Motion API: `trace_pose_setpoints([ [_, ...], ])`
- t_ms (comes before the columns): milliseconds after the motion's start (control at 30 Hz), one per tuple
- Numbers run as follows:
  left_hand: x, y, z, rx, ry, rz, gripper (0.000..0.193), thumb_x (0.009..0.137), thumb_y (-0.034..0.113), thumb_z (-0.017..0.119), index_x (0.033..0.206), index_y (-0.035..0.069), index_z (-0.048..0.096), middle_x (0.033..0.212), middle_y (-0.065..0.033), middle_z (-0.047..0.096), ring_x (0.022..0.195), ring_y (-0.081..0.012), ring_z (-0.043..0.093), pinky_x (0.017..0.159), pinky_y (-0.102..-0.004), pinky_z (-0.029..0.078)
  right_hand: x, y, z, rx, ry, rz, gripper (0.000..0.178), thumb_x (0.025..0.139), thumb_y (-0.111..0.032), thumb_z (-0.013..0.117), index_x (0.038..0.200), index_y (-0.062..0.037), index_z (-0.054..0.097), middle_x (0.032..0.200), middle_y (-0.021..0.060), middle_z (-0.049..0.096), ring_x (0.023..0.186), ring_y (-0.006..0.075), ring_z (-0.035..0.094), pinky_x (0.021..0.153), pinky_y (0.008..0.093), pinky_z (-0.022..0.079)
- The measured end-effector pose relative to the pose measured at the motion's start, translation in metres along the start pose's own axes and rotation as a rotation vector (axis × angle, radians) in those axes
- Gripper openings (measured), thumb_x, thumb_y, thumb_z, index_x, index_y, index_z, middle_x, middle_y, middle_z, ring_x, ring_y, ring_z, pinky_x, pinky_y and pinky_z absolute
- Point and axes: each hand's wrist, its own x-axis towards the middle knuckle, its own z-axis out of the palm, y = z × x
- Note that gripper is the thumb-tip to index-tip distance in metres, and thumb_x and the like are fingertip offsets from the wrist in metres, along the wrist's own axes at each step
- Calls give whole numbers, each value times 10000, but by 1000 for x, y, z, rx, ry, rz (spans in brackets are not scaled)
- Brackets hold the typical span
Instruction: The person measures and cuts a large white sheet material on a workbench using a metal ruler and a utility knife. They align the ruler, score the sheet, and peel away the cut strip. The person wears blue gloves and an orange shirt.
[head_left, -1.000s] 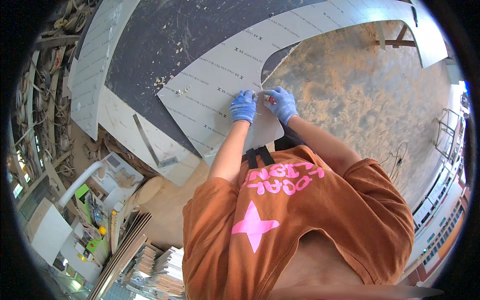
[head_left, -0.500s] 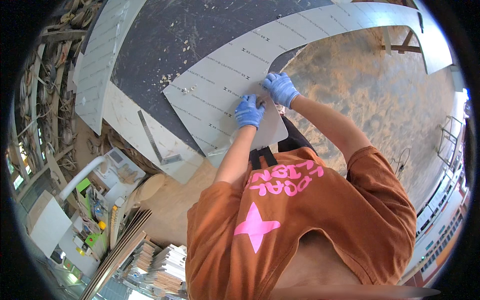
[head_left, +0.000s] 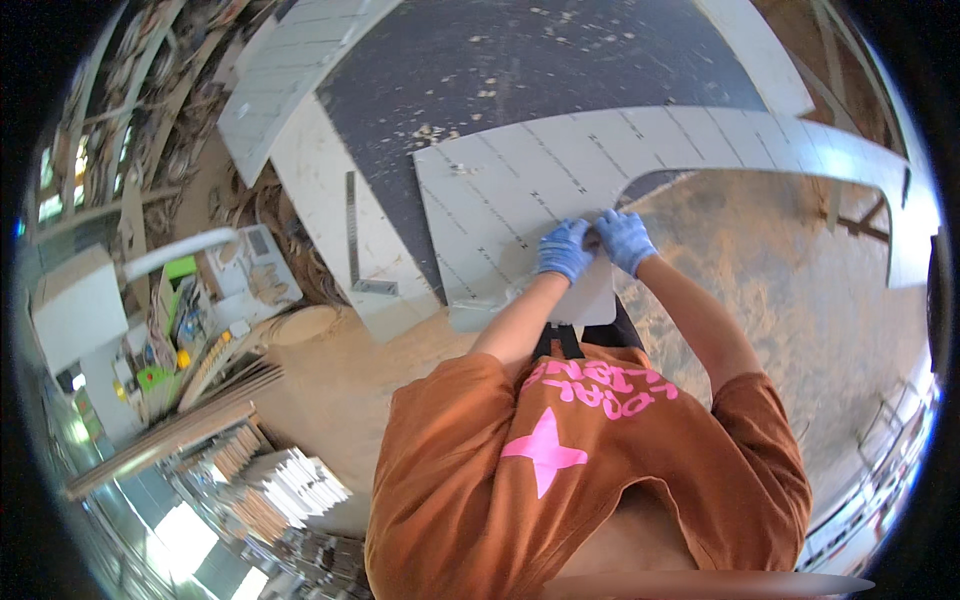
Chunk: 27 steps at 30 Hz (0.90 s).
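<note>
A pale grey curved panel [head_left: 480, 190] with printed protective film lies on the dark worktop [head_left: 390, 110], its near end beside my waist. Its long arm sweeps away to the right. Both my hands wear blue gloves and meet at the panel's inner edge. My left hand [head_left: 566, 250] rests on the panel with curled fingers. My right hand [head_left: 626, 241] is closed right beside it, fingertips at the edge. Between them shows a small dark patch; what the fingers hold there is hidden.
A metal carpenter's square [head_left: 353, 235] lies on a bare white board [head_left: 320, 170] to the left. Another film-covered panel [head_left: 290, 75] is at the upper left. Wood scraps [head_left: 150, 90], a white machine [head_left: 80, 300] and stacked boards [head_left: 290, 490] stand at the left. Dust covers the floor [head_left: 740, 260].
My view has shifted, so the panel sits lower and to the right. My hands have drawn together along the panel's edge, with the right hand nearer my body than before.
</note>
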Motion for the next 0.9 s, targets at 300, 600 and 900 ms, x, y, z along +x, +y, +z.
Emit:
trace_pose_setpoints([
  [300, 11, -8, 13, 121, -42, 77, 200, 780, 209, 661, 963, 134, 635, 987, -126, 653, 904, -357, 634, 784, -483, 516, -10, 0, 7, 731, 286, 427, 296, 864, -344, 631, 987, -77, 674, 927, 156, 660, 891, 344, 644, 761, 422, 500],
  [600, 13, -18, 23, 11, 124, 161, 162, 819, 174, 595, 962, 108, 633, 922, -166, 657, 860, -380, 632, 740, -495, 497, -5, 9, -8, 347, 100, 116, 267, 790, -298, 629, 1040, -256, 712, 947, 107, 677, 859, 325, 663, 729, 425, 541],
  [900, 16, -26, 13, -23, 34, 98, 356, 781, 269, 712, 1016, 33, 588, 952, -204, 640, 861, -376, 623, 744, -457, 502, 21, 12, -2, 2, 76, -96, 161, 785, -245, 623, 938, -201, 652, 948, 26, 606, 825, 226, 641, 673, 402, 461],
])
